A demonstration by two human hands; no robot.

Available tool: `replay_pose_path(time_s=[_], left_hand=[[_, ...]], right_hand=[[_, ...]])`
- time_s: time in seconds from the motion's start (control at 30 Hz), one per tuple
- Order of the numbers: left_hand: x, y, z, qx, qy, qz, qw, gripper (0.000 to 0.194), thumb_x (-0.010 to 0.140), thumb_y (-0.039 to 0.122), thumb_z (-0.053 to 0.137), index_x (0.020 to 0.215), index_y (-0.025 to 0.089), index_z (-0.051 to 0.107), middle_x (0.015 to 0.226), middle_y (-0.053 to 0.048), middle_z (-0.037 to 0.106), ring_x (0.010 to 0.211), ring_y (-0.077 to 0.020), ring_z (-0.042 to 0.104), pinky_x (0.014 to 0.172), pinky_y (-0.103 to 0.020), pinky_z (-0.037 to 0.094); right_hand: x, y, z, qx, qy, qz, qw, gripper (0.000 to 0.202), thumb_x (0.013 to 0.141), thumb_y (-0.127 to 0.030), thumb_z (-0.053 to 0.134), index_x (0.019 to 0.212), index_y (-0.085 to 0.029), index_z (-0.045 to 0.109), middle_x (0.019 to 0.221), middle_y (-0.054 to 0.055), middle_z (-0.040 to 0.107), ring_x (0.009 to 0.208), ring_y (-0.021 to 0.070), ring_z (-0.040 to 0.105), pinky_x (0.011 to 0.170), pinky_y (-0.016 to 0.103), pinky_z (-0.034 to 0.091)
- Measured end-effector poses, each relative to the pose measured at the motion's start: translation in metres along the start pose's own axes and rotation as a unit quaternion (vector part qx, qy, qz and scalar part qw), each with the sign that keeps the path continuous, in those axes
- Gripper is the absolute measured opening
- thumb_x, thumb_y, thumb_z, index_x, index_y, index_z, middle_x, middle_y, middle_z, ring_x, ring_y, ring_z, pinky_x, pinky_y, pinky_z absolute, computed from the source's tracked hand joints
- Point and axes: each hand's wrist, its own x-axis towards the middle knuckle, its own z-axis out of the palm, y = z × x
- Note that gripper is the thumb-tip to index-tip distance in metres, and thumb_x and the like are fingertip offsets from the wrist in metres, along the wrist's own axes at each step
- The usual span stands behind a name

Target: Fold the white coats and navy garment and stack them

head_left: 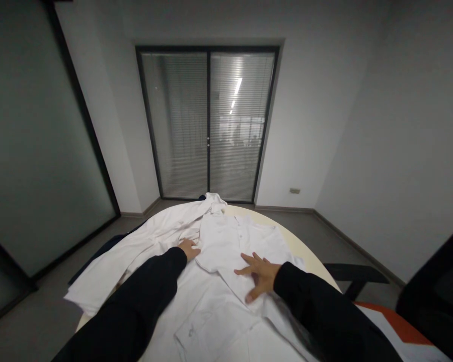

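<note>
Black-sleeved forearms [143,301] reach forward over round cream bench [307,251]. Right hand [260,275] palm down, fingers splayed, gripping nothing, over white button-front fabric shirt [222,241] spread across bench. Left hand [189,249] slightly farther forward, on white fabric, thumb pointing right; some fingers hidden, cannot tell whether pinching. Beyond bench, black-framed glass door [208,125] with blinds.

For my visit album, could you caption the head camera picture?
Left hand and right hand over white clothing on a pale, curved-edged table.
</note>
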Motion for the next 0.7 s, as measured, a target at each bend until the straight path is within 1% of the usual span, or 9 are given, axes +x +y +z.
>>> replay_pose_path(time_s=[0.1, 0.13, 0.2, 0.27, 0.3, 0.47, 0.57, 0.63, 0.7], left_hand=[[-0.002, -0.002, -0.002, -0.001, -0.022, 0.003, 1.0, 0.03, 0.084, 0.041, 0.053, 0.077, 0.017, 0.071, 0.087, -0.009, 0.073, 0.094, -0.0255, 0.066, 0.08, -0.031, 0.047], [-0.002, -0.003, -0.002, -0.001, -0.02, 0.003, 1.0, 0.033, 0.086, 0.04, 0.05, 0.075, 0.017, 0.071, 0.085, -0.009, 0.072, 0.094, -0.0259, 0.065, 0.08, -0.032, 0.046], [-0.004, -0.003, -0.004, -0.003, -0.011, 0.005, 1.0, 0.035, 0.088, 0.038, 0.047, 0.075, 0.018, 0.071, 0.083, -0.009, 0.072, 0.096, -0.0261, 0.064, 0.082, -0.033, 0.045], [-0.006, -0.003, -0.005, -0.014, -0.004, 0.008, 1.0, 0.035, 0.088, 0.037, 0.046, 0.075, 0.018, 0.072, 0.079, -0.008, 0.071, 0.094, -0.0256, 0.064, 0.082, -0.034, 0.045], [-0.007, -0.004, -0.006, -0.023, -0.002, 0.011, 1.0, 0.034, 0.088, 0.036, 0.047, 0.076, 0.018, 0.073, 0.077, -0.007, 0.071, 0.093, -0.0251, 0.064, 0.082, -0.034, 0.045], [-0.013, -0.006, -0.008, -0.084, -0.001, 0.018, 0.996, 0.029, 0.087, 0.032, 0.049, 0.084, 0.019, 0.074, 0.076, -0.003, 0.072, 0.087, -0.0219, 0.066, 0.08, -0.032, 0.047], [-0.014, -0.004, -0.009, -0.128, 0.003, 0.013, 0.992, 0.027, 0.086, 0.031, 0.053, 0.093, 0.015, 0.074, 0.089, -0.005, 0.074, 0.091, -0.022, 0.067, 0.081, -0.031, 0.05], [-0.013, 0.0, -0.009, -0.152, 0.018, 0.005, 0.988, 0.028, 0.083, 0.029, 0.057, 0.1, 0.012, 0.072, 0.1, -0.008, 0.073, 0.098, -0.0233, 0.066, 0.085, -0.031, 0.05], [-0.013, 0.007, -0.01, -0.17, 0.039, -0.003, 0.985, 0.031, 0.08, 0.026, 0.061, 0.105, 0.01, 0.069, 0.108, -0.011, 0.071, 0.104, -0.0248, 0.064, 0.091, -0.032, 0.048]], right_hand=[[0.002, -0.008, -0.004, 0.008, 0.066, -0.033, 0.997, 0.06, 0.066, -0.075, 0.062, 0.113, -0.038, 0.068, 0.156, 0.003, 0.027, 0.144, 0.0417, 0.004, 0.108, 0.068, -0.001], [0.003, -0.011, -0.003, 0.008, 0.086, -0.05, 0.995, 0.06, 0.071, -0.075, 0.058, 0.118, -0.038, 0.065, 0.155, 0.003, 0.029, 0.145, 0.0391, 0.006, 0.109, 0.066, 0.0], [0.005, -0.016, 0.003, 0.009, 0.098, -0.082, 0.992, 0.074, 0.074, -0.075, 0.054, 0.139, -0.04, 0.044, 0.157, 0.005, 0.023, 0.145, 0.0357, 0.007, 0.111, 0.063, 0.001], [0.006, -0.021, 0.013, 0.002, 0.078, -0.106, 0.991, 0.09, 0.071, -0.075, 0.059, 0.147, -0.04, 0.026, 0.16, 0.006, 0.013, 0.145, 0.0364, 0.002, 0.111, 0.063, 0.0], [0.007, -0.022, 0.018, -0.005, 0.063, -0.112, 0.992, 0.094, 0.068, -0.075, 0.061, 0.147, -0.041, 0.025, 0.16, 0.006, 0.01, 0.145, 0.0377, -0.001, 0.11, 0.064, -0.002], [0.008, -0.026, 0.025, -0.008, 0.023, -0.103, 0.994, 0.085, 0.052, -0.072, 0.075, 0.13, -0.045, 0.053, 0.159, 0.002, 0.017, 0.143, 0.0443, -0.003, 0.106, 0.069, -0.004], [0.01, -0.03, 0.018, 0.03, 0.054, -0.105, 0.993, 0.066, 0.063, -0.074, 0.067, 0.121, -0.041, 0.063, 0.154, 0.002, 0.032, 0.144, 0.0404, 0.01, 0.111, 0.063, 0.002], [0.011, -0.033, 0.017, 0.048, 0.092, -0.113, 0.988, 0.068, 0.077, -0.073, 0.053, 0.135, -0.038, 0.05, 0.154, 0.004, 0.033, 0.144, 0.0346, 0.016, 0.114, 0.057, 0.008], [0.013, -0.035, 0.021, 0.033, 0.102, -0.123, 0.987, 0.074, 0.083, -0.071, 0.045, 0.147, -0.036, 0.032, 0.157, 0.005, 0.024, 0.145, 0.033, 0.013, 0.114, 0.056, 0.008]])
